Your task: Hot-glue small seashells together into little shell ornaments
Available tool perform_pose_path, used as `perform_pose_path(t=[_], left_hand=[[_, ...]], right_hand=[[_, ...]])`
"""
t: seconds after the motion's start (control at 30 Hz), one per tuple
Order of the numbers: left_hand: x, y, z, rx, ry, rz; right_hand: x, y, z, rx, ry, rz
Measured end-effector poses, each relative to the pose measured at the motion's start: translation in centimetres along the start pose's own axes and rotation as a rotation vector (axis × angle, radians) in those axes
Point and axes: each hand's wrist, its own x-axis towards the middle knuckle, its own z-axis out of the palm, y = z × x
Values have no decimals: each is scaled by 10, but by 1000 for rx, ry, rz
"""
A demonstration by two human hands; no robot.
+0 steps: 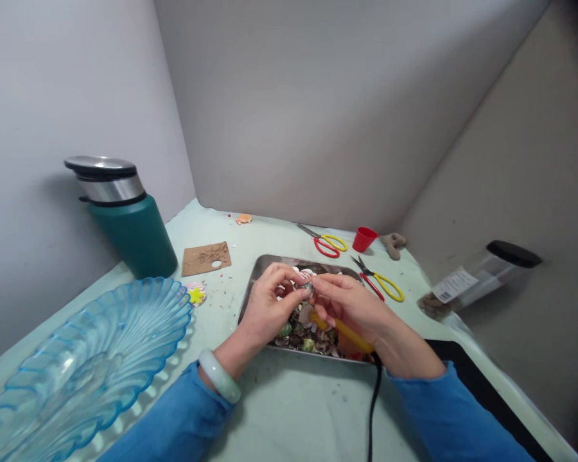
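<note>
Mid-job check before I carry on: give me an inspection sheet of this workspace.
Surface: pale green covering, speckled near the brown card.
Job's things: metal tray of mixed small pieces; yellow tool; small item, unidentifiable.
Clutter: two pairs of scissors, red cup, teal bottle, blue dish, clear jar.
Grips: left grip pinches the small item; right grip touches it, holding the yellow tool.
Cables: black cord from the yellow tool, leaving frame below.
Surroundings: grey walls; co-workers: nothing seen.

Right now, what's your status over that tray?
Left hand: pinching small piece over tray. Right hand: at it too, gripping yellow tool. Cord close by.
</note>
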Motion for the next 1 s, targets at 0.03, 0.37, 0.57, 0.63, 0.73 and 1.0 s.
perform_pose_path(t=[0.03, 0.37, 0.57, 0.63, 0.73, 1.0], left_hand=[[0, 0, 0, -9, -4, -4], [0, 2, 0, -59, -43, -1], [0, -3, 1, -76, -27, -10], [1, -4, 1, -85, -15, -21], [1, -4, 1, -104, -6, -45], [0, 1, 1, -178, -3, -93]], right_hand=[[0, 0, 0, 11, -7, 1], [0, 0, -3, 101, -77, 33], [1, 1, -3, 74, -56, 32], [0, 1, -1, 30, -6, 4], [-1, 0, 3, -39, 88, -45], [-2, -3, 7, -108, 142, -115]])
